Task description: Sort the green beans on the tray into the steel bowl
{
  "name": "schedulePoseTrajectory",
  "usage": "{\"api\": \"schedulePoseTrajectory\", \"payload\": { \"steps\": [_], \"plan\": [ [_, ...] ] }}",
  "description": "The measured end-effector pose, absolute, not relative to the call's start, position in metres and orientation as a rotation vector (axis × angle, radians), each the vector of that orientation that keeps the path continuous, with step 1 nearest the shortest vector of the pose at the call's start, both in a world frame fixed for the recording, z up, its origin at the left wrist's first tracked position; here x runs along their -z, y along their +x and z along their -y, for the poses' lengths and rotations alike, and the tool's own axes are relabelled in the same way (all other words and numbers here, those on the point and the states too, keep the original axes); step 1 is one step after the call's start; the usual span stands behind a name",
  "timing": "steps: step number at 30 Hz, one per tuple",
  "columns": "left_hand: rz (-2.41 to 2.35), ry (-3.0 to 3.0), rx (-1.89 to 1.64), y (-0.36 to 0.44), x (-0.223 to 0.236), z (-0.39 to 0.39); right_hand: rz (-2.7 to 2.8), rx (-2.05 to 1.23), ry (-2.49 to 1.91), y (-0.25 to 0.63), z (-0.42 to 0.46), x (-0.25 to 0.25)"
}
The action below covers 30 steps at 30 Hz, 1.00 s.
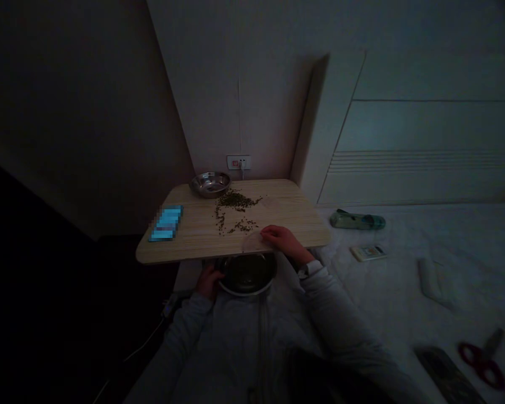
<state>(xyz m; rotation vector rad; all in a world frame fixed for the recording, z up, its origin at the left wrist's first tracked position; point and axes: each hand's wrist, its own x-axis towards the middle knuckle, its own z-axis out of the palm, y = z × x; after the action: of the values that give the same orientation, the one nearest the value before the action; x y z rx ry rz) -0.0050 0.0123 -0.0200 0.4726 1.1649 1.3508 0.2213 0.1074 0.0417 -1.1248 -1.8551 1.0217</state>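
Observation:
My left hand [209, 281] is closed on the rim of a round bowl [247, 275], which sits below the front edge of a small wooden table [189, 247]. Over the table's front part, my right hand [280, 238] pinches a thin, clear, rounded sheet [253, 242] that touches the tabletop near the edge. Small dark green beans or seeds [235, 200] lie in a heap at the back middle of the table, with a looser scatter [243, 225] just beyond the clear sheet. What the bowl contains is too dark to make out.
A steel basin [211, 184] stands at the table's back left, and a lit phone [166, 223] lies at its left. On the bed to the right are a green pouch [357, 220], a small pale device [367, 253] and red-handled scissors [483, 362]. A wall socket [238, 163] is behind.

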Motion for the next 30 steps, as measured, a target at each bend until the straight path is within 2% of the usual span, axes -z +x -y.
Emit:
{"api": "schedulePoseTrajectory", "payload": {
  "steps": [13, 20, 23, 30],
  "plan": [
    [-1.187, 0.423, -1.354, -0.001, 0.01, -0.011, 1.84, -1.052, -1.112, 0.222, -0.109, -0.04],
    [-1.177, 0.466, -1.34, -0.004, 0.014, -0.012, 1.516, -0.944, -1.261, 0.224, -0.11, -0.047],
    [-1.184, 0.452, -1.348, -0.003, 0.012, -0.012, 1.458, -0.997, -1.318, 0.22, -0.104, -0.049],
    [-1.192, 0.432, -1.353, 0.0, 0.01, -0.012, 1.666, -0.944, -1.295, 0.201, -0.078, -0.048]
  ]
}}
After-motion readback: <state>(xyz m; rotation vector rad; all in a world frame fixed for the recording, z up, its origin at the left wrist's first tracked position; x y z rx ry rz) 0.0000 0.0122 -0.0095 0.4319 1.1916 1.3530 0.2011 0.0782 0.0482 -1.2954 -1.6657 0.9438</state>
